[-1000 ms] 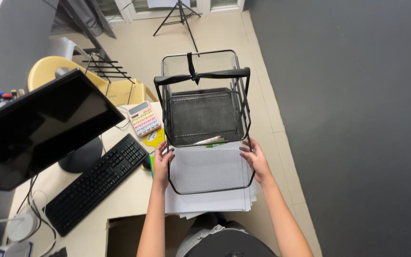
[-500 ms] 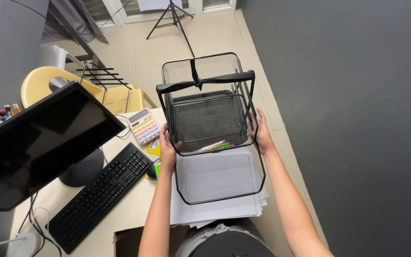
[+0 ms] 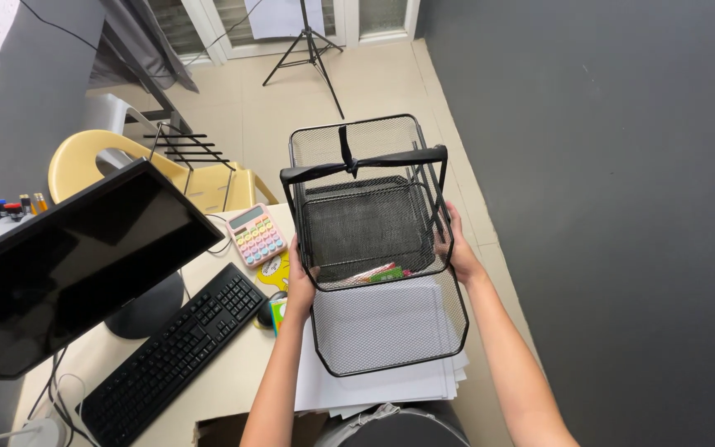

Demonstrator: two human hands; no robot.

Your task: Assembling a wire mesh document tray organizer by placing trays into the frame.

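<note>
A black wire-mesh tiered tray rack (image 3: 374, 240) stands on the desk over a stack of white paper (image 3: 382, 385). My left hand (image 3: 299, 285) grips its left side at the middle tray. My right hand (image 3: 458, 248) holds the right side at the same height. The lowest tray holds white sheets; a few colourful items lie at the front edge of the middle tray.
A pastel calculator (image 3: 255, 233), a black keyboard (image 3: 171, 352) and a dark monitor (image 3: 68, 265) sit to the left on the desk (image 3: 233, 381). A yellow chair (image 3: 126, 165) and a tripod (image 3: 308, 50) stand on the floor beyond. A grey wall (image 3: 606, 207) runs along the right.
Both hands have slid from the lower tray up along the rack's sides to the middle tray. The view has shifted slightly.
</note>
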